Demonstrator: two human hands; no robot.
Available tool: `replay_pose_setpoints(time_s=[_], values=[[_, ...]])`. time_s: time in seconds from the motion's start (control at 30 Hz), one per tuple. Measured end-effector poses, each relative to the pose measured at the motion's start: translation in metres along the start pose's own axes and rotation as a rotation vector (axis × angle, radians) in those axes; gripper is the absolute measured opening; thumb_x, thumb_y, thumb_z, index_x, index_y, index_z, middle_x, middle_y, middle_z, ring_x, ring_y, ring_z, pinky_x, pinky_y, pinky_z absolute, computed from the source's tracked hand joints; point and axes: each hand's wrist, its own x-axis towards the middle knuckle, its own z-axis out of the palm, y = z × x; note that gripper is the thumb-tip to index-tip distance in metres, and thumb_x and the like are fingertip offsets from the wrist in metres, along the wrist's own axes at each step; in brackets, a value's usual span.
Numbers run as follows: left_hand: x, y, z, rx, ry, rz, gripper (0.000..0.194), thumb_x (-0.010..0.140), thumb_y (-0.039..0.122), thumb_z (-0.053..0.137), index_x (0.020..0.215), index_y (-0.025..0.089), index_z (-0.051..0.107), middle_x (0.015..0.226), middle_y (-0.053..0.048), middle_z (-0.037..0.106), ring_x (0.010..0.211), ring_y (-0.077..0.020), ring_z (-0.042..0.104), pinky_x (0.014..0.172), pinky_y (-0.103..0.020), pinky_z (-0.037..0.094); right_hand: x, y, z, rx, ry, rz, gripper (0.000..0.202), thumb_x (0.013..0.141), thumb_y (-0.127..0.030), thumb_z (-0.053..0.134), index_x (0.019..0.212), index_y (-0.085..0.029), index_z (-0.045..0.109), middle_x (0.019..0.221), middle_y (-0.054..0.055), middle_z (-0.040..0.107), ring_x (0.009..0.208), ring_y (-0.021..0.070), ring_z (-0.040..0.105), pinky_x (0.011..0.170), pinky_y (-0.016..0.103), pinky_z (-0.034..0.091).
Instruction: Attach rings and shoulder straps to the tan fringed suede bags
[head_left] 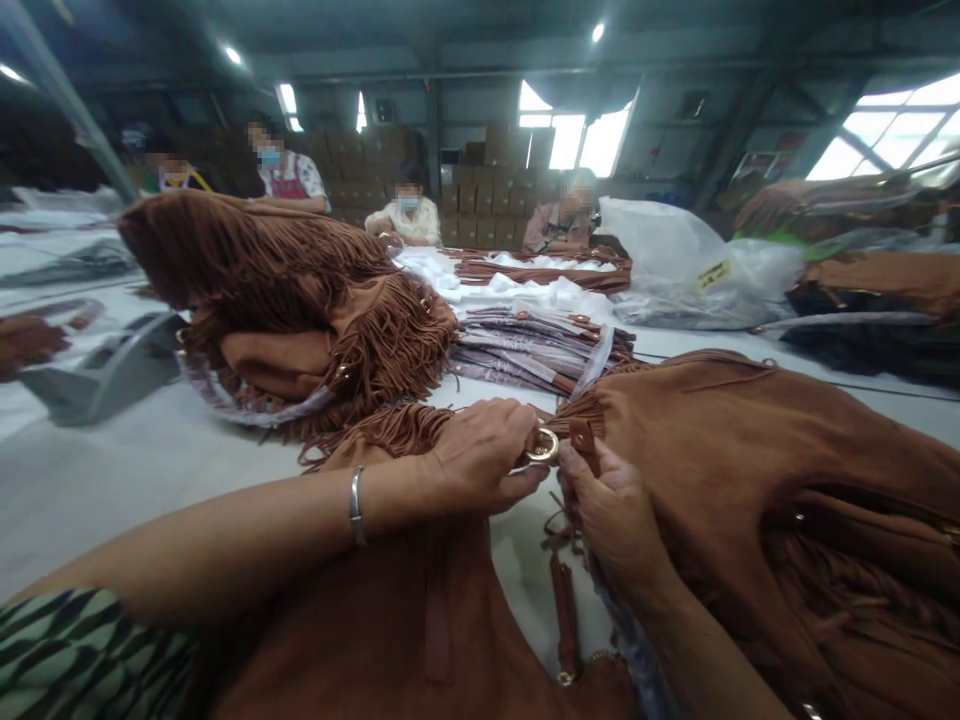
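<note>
In the head view, my left hand (487, 455) is closed on a round gold metal ring (543, 446), perhaps a clasp; its fingers curl around one side. Right beside it, my right hand (611, 500) pinches a short brown leather strap (584, 445) with a small stud, its fingertips close to the ring. Under my left arm lies a brown suede bag (390, 620), partly covered by the arm. A second brown suede bag (697, 430) lies to the right of my right hand. A narrow strap with a gold end (566, 615) hangs between them.
A pile of fringed brown bags (292, 290) stands at the left, beside a grey plastic holder (109, 370). Wrapped straps (525, 350) lie ahead on the white table (225, 480). Clear plastic bags (675, 255) sit behind at the right. Several people work across the table.
</note>
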Motion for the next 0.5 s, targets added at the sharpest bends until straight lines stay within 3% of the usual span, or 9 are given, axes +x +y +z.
replay_pose_setpoints(time_s=[0.13, 0.27, 0.37, 0.5], values=[[-0.012, 0.004, -0.011, -0.057, -0.05, 0.053, 0.019, 0.073, 0.034, 0.065, 0.081, 0.018, 0.058, 0.08, -0.006, 0.049, 0.077, -0.0218, 0.042, 0.078, -0.03, 0.031, 0.001, 0.004, 0.0, -0.022, -0.015, 0.013, 0.035, 0.076, -0.05, 0.063, 0.084, -0.017, 0.054, 0.051, -0.009, 0.036, 0.039, 0.0056, 0.028, 0.035, 0.019, 0.024], [-0.021, -0.007, -0.012, -0.184, -0.059, 0.051, 0.029, 0.079, 0.039, 0.062, 0.098, 0.018, 0.066, 0.091, -0.011, 0.056, 0.086, -0.0248, 0.047, 0.086, -0.032, 0.031, 0.001, 0.006, -0.002, -0.147, -0.053, 0.066, 0.034, 0.08, -0.05, 0.059, 0.088, -0.017, 0.055, 0.057, -0.005, 0.044, 0.044, 0.0086, 0.041, 0.04, 0.02, 0.038], [-0.024, -0.016, -0.008, -0.119, -0.08, 0.104, 0.035, 0.082, 0.042, 0.058, 0.105, 0.017, 0.067, 0.095, -0.014, 0.06, 0.088, -0.026, 0.049, 0.086, -0.034, 0.031, 0.002, 0.005, -0.002, -0.218, -0.115, 0.121, 0.037, 0.081, -0.051, 0.057, 0.091, -0.015, 0.056, 0.064, -0.002, 0.05, 0.048, 0.0101, 0.046, 0.04, 0.021, 0.043], [-0.024, -0.022, -0.003, -0.034, -0.074, 0.157, 0.037, 0.084, 0.045, 0.055, 0.103, 0.015, 0.068, 0.093, -0.013, 0.063, 0.085, -0.0245, 0.051, 0.082, -0.035, 0.035, 0.003, 0.003, 0.0, -0.251, -0.164, 0.197, 0.038, 0.075, -0.05, 0.063, 0.091, -0.016, 0.058, 0.062, -0.003, 0.05, 0.046, 0.0096, 0.043, 0.037, 0.02, 0.04]])
